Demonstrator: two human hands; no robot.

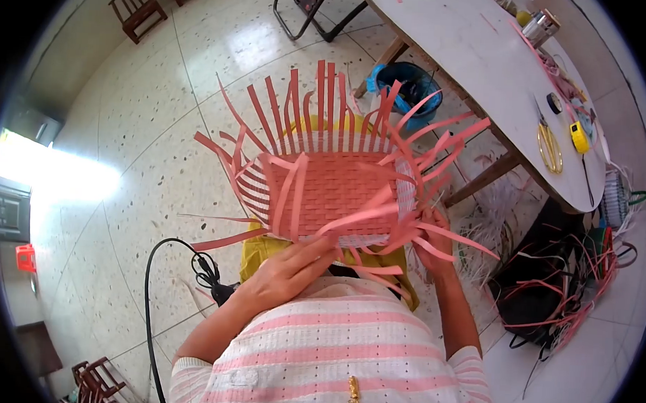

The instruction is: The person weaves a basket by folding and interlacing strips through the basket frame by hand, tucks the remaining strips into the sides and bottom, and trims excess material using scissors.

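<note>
A half-woven pink basket [338, 191] lies across my lap, on yellow cloth [259, 260]. Its flat base is tightly woven. Long loose pink strips [330, 94] stick up and outward all around, with white strands woven along the edges. My left hand [295, 269] rests with fingers stretched out on the near edge, by the end of a strip that crosses the base. At the near right corner, my right hand [435, 242] is closed on a pink strip [431, 228]; loose strips partly hide its fingertips.
A white table [481, 57] at the right bears scissors [549, 146], a yellow tape measure [579, 137], black tape [554, 103] and a metal can [541, 27]. Below stands a blue-lined bin [414, 97]. A black bag [536, 283] with strips lies right. A black cable [149, 295] runs left.
</note>
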